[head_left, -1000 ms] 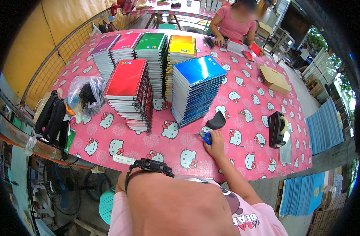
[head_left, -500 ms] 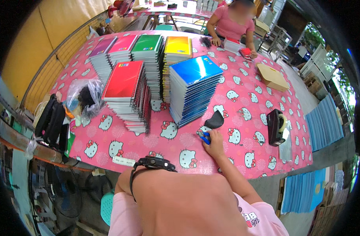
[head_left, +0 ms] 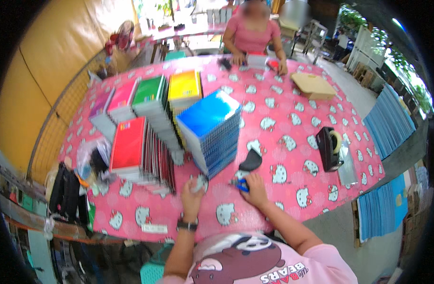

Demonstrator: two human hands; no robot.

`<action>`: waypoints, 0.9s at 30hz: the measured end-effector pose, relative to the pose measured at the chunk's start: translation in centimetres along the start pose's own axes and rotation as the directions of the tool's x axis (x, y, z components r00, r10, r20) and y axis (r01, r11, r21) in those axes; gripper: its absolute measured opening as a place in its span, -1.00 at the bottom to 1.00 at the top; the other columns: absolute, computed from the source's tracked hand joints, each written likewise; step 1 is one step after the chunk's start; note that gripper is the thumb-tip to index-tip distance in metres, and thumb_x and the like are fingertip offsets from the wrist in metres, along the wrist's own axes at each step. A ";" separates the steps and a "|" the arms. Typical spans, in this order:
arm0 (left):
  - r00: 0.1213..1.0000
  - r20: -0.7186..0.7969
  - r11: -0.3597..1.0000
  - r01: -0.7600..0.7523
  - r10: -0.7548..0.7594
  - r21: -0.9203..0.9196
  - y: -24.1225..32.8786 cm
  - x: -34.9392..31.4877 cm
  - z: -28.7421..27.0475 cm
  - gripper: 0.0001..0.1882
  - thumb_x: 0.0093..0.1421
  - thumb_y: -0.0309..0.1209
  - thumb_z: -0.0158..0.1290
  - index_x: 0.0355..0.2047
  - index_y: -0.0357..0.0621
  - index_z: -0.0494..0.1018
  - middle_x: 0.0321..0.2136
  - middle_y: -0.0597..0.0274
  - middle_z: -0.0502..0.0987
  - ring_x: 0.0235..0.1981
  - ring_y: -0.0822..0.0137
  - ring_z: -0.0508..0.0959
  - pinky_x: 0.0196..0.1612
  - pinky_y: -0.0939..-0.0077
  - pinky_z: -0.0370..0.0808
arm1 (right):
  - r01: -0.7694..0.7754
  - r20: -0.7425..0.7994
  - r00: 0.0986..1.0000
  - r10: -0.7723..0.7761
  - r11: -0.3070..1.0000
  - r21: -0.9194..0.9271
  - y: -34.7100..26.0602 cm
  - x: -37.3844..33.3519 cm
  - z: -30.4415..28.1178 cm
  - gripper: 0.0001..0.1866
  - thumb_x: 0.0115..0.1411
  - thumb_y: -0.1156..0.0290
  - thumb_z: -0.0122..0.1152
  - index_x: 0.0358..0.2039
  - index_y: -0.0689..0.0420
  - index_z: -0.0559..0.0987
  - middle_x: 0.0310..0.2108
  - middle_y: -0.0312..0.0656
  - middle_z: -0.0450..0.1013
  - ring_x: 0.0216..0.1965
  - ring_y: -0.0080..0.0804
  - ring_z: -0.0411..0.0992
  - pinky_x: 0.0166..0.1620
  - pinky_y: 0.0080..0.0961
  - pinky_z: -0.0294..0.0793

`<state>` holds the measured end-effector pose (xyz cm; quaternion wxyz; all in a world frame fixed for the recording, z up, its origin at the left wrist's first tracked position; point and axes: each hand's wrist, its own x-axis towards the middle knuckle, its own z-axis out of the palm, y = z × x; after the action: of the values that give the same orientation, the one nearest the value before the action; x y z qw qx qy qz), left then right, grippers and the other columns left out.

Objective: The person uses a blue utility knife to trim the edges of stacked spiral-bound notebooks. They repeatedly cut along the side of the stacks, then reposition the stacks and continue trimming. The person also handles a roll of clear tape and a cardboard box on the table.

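We see a glossy plastic tablecloth (head_left: 273, 123) under paper notebooks: the blue stack (head_left: 212, 130) and the red stack (head_left: 131, 149) have smooth, shiny covers. The tape dispenser (head_left: 328, 149) looks like hard black plastic; the box (head_left: 313, 85) is matt cardboard.

1. Both forearms came in from the lower edge, bare below the short pink sleeves, and reached forward over the table.
2. Left arm ran nearly straight up the frame, elbow low, with a dark watch on the wrist.
3. Left hand (head_left: 192, 193) was raised off the surface, fingers curled loosely inward; motion blur hid whether it gripped anything.
4. Right arm angled in from the lower right, elbow bent, forearm pointing up and to the left.
5. Right hand (head_left: 255, 189) lay low, back of hand up, fingers curled down at the tips.
6. Hands were near each other, not touching.
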<state>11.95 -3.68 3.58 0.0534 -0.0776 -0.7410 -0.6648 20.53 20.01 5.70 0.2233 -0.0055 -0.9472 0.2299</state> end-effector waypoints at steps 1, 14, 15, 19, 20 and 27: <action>0.999 0.025 0.998 -0.037 0.035 0.060 0.3 -0.2 0.1 -0.57 -0.03 -0.55 0.22 -0.12 -0.22 0.38 -0.26 0.16 0.47 -0.21 0.31 0.49 -0.16 0.48 0.44 | -0.025 -0.010 1.000 0.025 0.999 0.024 -0.2 -0.1 0.3 -0.55 -0.23 0.41 0.27 -0.26 0.16 0.39 -0.33 -0.03 0.30 -0.21 -0.02 0.27 -0.18 -0.19 0.23; 0.997 -0.006 0.997 -0.078 0.077 -0.027 -0.2 1.1 3.4 -0.68 0.03 -0.63 0.18 -0.18 -0.29 0.39 -0.26 0.21 0.45 -0.27 0.44 0.49 -0.22 0.58 0.46 | -0.020 0.125 0.992 0.020 1.000 -0.003 -4.6 3.4 0.5 -0.54 -0.21 0.33 0.28 -0.22 0.19 0.47 -0.28 -0.11 0.43 -0.19 -0.16 0.36 -0.16 -0.24 0.26; 0.997 -0.013 0.995 -0.076 0.075 -0.060 0.0 1.0 3.4 -0.69 0.03 -0.63 0.18 -0.19 -0.29 0.41 -0.26 0.22 0.45 -0.27 0.45 0.49 -0.23 0.59 0.46 | -0.030 0.143 0.989 0.033 0.999 -0.020 -4.8 3.4 0.6 -0.52 -0.21 0.32 0.28 -0.20 0.19 0.47 -0.28 -0.11 0.43 -0.18 -0.17 0.36 -0.15 -0.24 0.25; 0.995 -0.041 0.990 -0.099 0.095 -0.100 0.3 0.8 3.3 -0.72 0.04 -0.65 0.16 -0.20 -0.29 0.45 -0.27 0.23 0.45 -0.28 0.46 0.49 -0.27 0.62 0.47 | -0.045 0.182 0.982 0.054 0.997 -0.056 -5.0 3.7 1.1 -0.47 -0.22 0.31 0.30 -0.16 0.19 0.47 -0.27 -0.12 0.42 -0.15 -0.20 0.35 -0.14 -0.24 0.24; 0.993 -0.048 0.990 -0.111 0.108 -0.087 0.4 0.8 3.2 -0.72 0.04 -0.66 0.15 -0.20 -0.29 0.46 -0.27 0.22 0.45 -0.28 0.46 0.50 -0.28 0.62 0.47 | -0.043 0.183 0.982 0.052 0.998 -0.056 -5.0 3.8 1.2 -0.47 -0.22 0.30 0.30 -0.16 0.19 0.47 -0.26 -0.12 0.42 -0.15 -0.20 0.35 -0.14 -0.25 0.24; 0.997 -0.041 0.984 -0.078 0.072 -0.163 -0.2 0.8 3.0 -0.75 0.05 -0.67 0.14 -0.21 -0.32 0.49 -0.27 0.20 0.48 -0.30 0.44 0.54 -0.24 0.65 0.49 | -0.055 0.221 0.972 0.073 0.995 -0.087 -5.8 4.2 1.3 -0.60 -0.18 0.29 0.32 -0.30 0.18 0.49 -0.37 -0.08 0.45 -0.28 -0.11 0.43 -0.23 -0.19 0.39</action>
<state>11.23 -0.66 3.21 0.0849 -0.0978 -0.6793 -0.7223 16.68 14.75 8.98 0.1071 -0.0190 -0.9742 0.1979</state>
